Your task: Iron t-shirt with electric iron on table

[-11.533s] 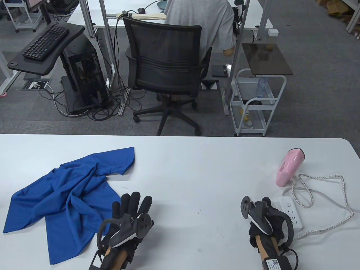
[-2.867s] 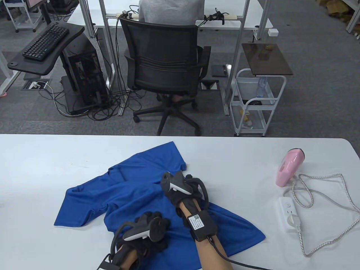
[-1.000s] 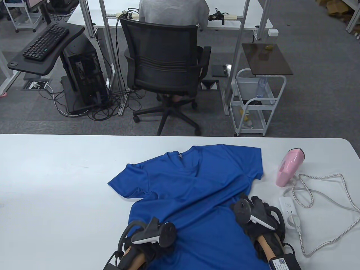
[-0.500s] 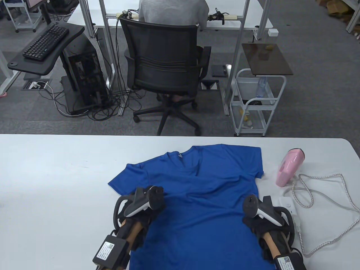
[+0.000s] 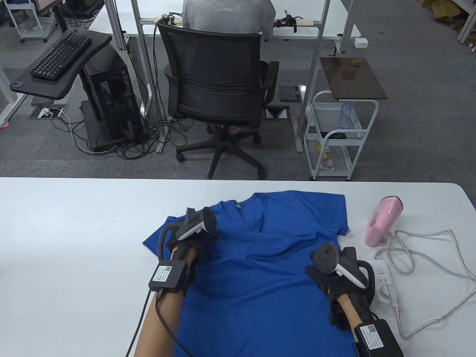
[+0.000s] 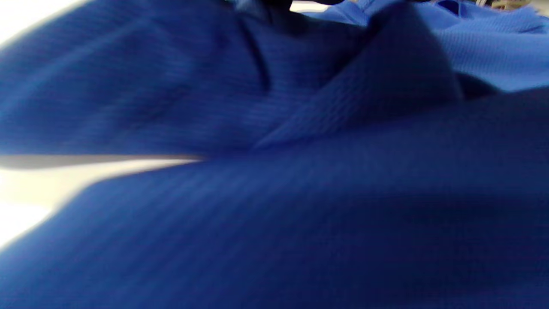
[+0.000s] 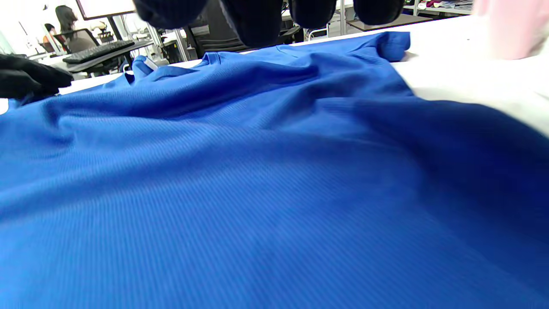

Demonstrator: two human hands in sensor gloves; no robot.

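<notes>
A blue t-shirt (image 5: 260, 267) lies spread on the white table (image 5: 74, 223), collar away from me, with soft wrinkles across the chest. My left hand (image 5: 199, 241) rests on the shirt at its left shoulder, its fingers hidden under the tracker. The left wrist view shows only blurred blue cloth (image 6: 274, 193). My right hand (image 5: 325, 273) lies on the shirt's right side with fingers spread; its fingertips (image 7: 257, 17) hang just above the cloth (image 7: 257, 193). The pink iron (image 5: 383, 221) stands on the table to the right of the shirt, apart from both hands.
A white power strip (image 5: 383, 284) lies just right of my right hand, with the iron's braided cord (image 5: 431, 267) looping toward the table's right edge. Beyond the far edge stand an office chair (image 5: 219, 93) and a white cart (image 5: 338, 137).
The crumpled shirt was pulled to the table's middle and spread flat. In the last second both hands slid up it away from me, the left reaching the left shoulder.
</notes>
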